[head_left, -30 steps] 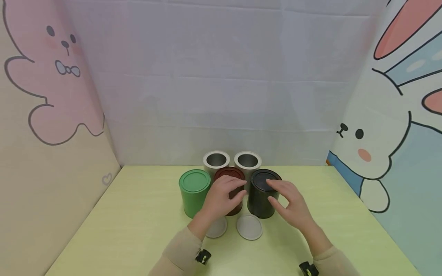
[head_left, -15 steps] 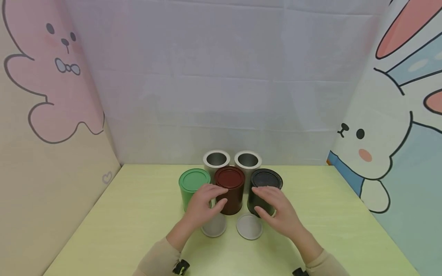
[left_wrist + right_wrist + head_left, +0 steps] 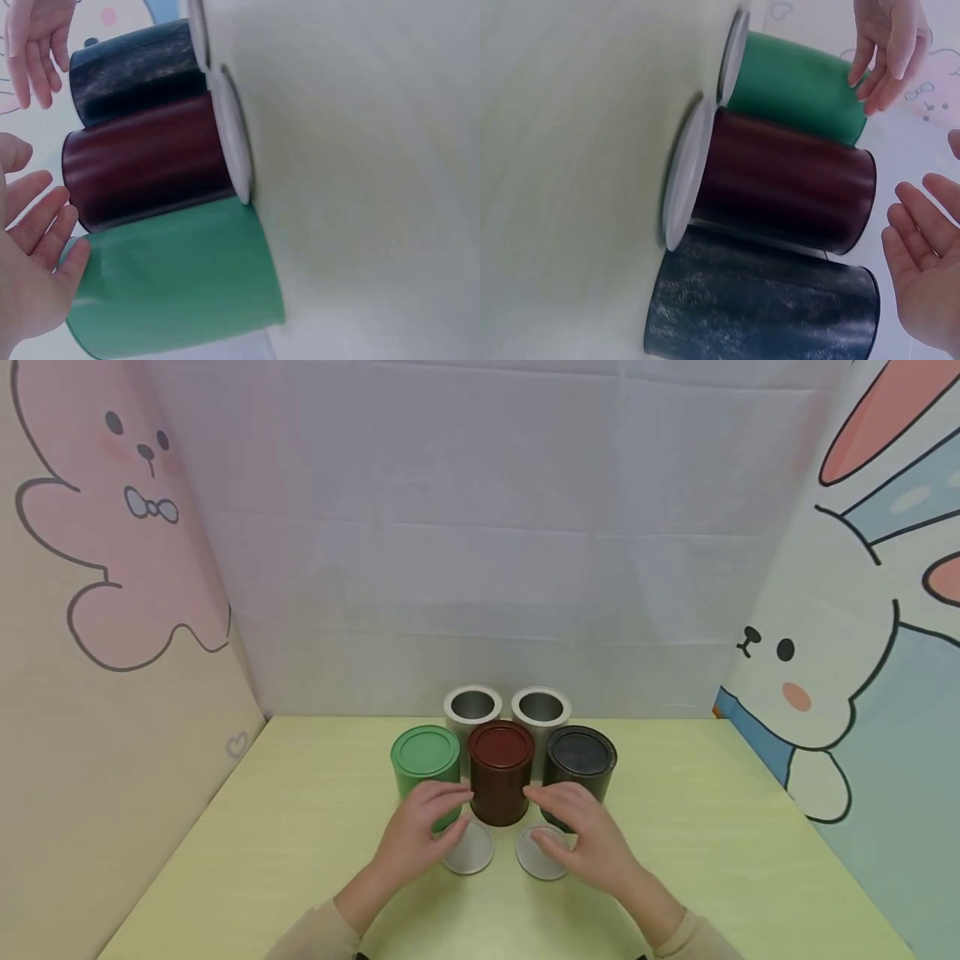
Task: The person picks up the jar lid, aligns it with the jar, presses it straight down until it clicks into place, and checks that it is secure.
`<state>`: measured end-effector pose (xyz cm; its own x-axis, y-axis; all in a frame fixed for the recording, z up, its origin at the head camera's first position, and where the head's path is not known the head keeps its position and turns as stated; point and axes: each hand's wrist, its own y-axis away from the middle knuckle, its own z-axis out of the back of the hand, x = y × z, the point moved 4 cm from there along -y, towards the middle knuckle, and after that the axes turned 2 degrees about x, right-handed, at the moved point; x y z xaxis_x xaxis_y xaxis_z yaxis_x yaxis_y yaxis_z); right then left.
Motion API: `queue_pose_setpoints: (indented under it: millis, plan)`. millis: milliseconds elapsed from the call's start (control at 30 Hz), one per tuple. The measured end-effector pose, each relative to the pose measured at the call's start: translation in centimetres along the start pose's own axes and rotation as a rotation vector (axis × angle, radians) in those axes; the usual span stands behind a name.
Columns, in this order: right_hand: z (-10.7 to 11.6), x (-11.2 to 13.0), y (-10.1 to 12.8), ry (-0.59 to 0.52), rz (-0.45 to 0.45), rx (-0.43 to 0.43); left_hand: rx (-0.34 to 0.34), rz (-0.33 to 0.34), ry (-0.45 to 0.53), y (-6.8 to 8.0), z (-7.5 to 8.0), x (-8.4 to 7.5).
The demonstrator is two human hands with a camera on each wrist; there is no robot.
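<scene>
Hovering left hand [image 3: 420,835], right hand [image 3: 581,839] | fingers loose, empty | dark-red lidded can [image 3: 500,772] between

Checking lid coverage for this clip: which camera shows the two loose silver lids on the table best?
The head view: both silver lids lie flat in front of the cans, partly covered by the hands. The left wrist view shows them only edge-on beside the red can; the right wrist view likewise gives blurred edges.

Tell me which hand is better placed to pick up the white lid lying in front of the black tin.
Right. The right hand hovers over that white lid before the black tin; the left hand is beside the other lid.
</scene>
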<state>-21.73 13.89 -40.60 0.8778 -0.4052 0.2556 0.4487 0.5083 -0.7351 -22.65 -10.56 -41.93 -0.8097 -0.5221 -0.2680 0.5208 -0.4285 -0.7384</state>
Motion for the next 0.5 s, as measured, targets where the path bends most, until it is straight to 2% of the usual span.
queue_pose_setpoints:
  millis: [200, 400, 500]
  plan:
    - [-2.0, 0.2, 0.4, 0.002, 0.015, 0.079, 0.048, 0.021, -0.005, 1.2, -0.3, 0.4]
    - [-4.2, -0.6, 1.3, 0.061, -0.037, 0.215, 0.176, 0.076, -0.042, 2.8, -1.3, 0.9]
    - [-4.7, -0.8, 1.3, 0.091, -0.057, 0.270, 0.216, 0.102, -0.066, 3.3, -1.3, 0.9]
